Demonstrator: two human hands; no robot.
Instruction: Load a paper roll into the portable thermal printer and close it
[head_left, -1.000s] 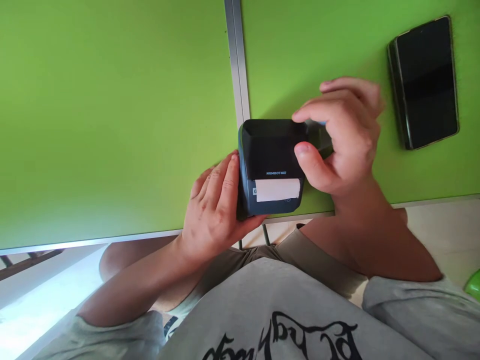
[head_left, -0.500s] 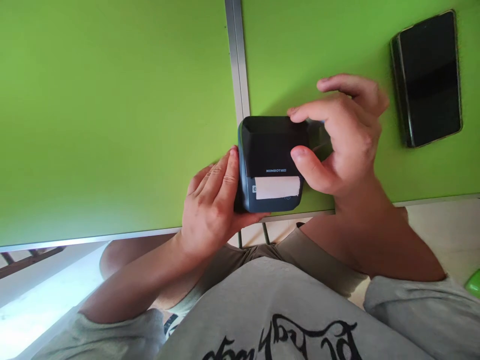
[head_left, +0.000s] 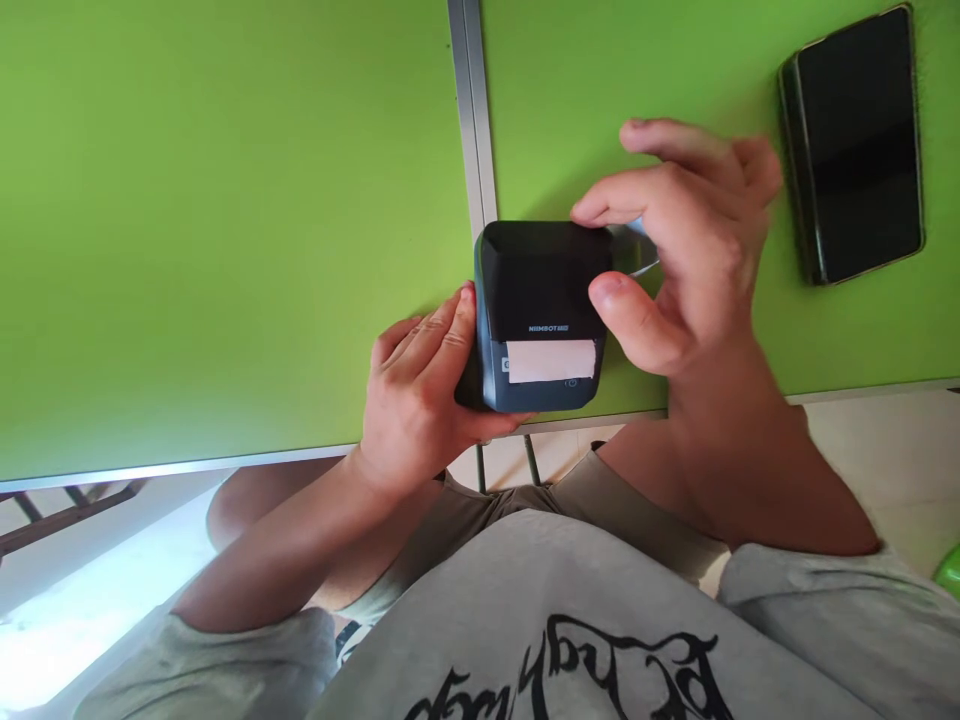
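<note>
The printer (head_left: pixel 538 315) stands upright between both hands — left hand (head_left: pixel 416 395) clamped on its left side, right hand (head_left: pixel 686 250) pinching its right top edge, fingers curled.

green table (head_left: pixel 225 230), metal seam down middle; label printer (head_left: pixel 541 300) at near edge, phone (head_left: pixel 855 145) far right.

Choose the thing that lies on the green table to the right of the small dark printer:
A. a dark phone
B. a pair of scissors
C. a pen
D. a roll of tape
A: a dark phone lies flat on the green table, apart from the printer and the right hand.
</note>
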